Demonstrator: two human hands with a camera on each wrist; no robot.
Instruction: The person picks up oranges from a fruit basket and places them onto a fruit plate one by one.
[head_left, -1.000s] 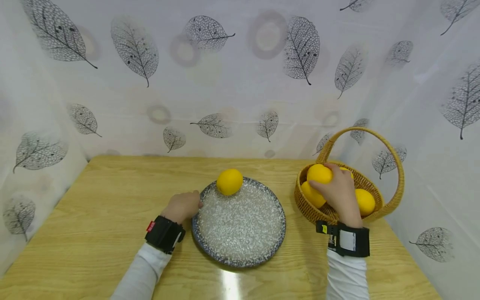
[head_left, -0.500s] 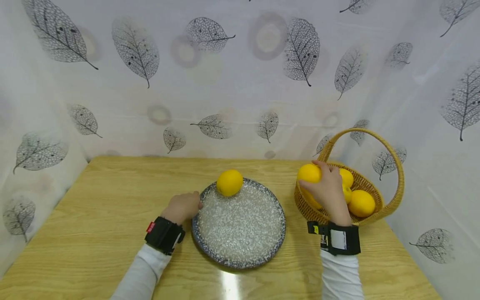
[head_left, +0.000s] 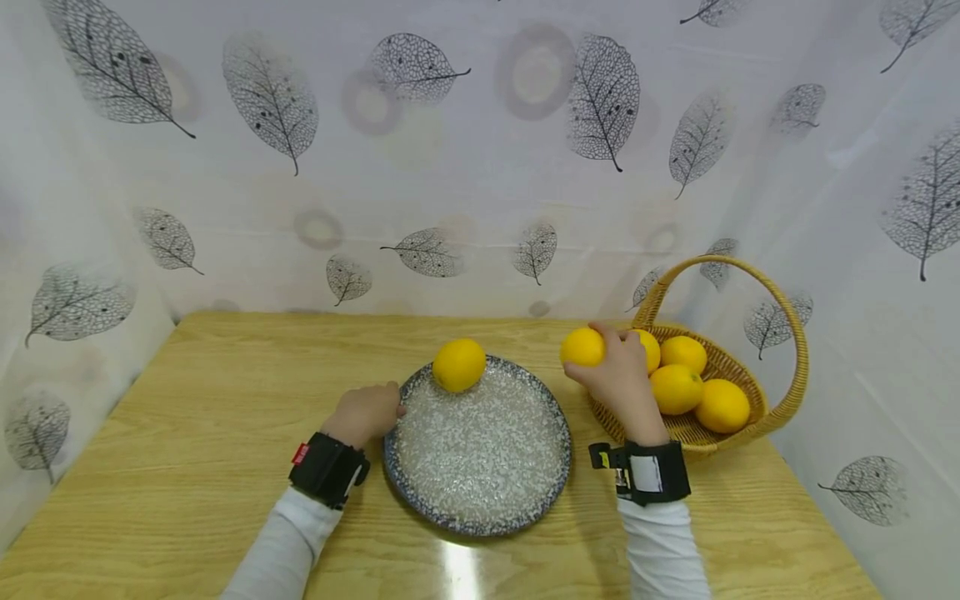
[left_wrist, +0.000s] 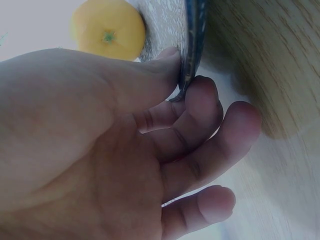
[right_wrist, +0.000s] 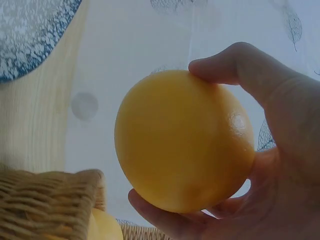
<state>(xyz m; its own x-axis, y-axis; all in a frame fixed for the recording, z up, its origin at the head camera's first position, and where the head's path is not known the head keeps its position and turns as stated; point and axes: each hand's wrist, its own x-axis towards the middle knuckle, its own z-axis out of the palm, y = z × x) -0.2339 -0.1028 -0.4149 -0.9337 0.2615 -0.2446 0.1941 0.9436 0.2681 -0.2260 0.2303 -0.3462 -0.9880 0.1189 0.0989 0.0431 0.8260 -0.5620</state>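
Note:
My left hand (head_left: 363, 415) pinches the left rim of a round speckled grey plate (head_left: 480, 454) with a dark edge. In the left wrist view the thumb lies on top of the rim and the index fingertip beneath it. One lemon (head_left: 459, 365) rests at the plate's far left edge, its green stem end facing the left wrist camera. My right hand (head_left: 621, 371) grips another lemon (head_left: 582, 347) between thumb and fingers, held up at the left side of a wicker basket (head_left: 757, 427). Several more lemons (head_left: 677, 389) lie inside this basket.
A tall arched handle (head_left: 797, 333) rises over the basket at the table's right. The wooden table (head_left: 247, 367) ends at a leaf-patterned curtain (head_left: 465, 167) behind and at both sides.
My right hand has carried its lemon leftward from over the basket to beyond its left rim, uncovering more lemons inside. The left hand, plate and first lemon have stayed put.

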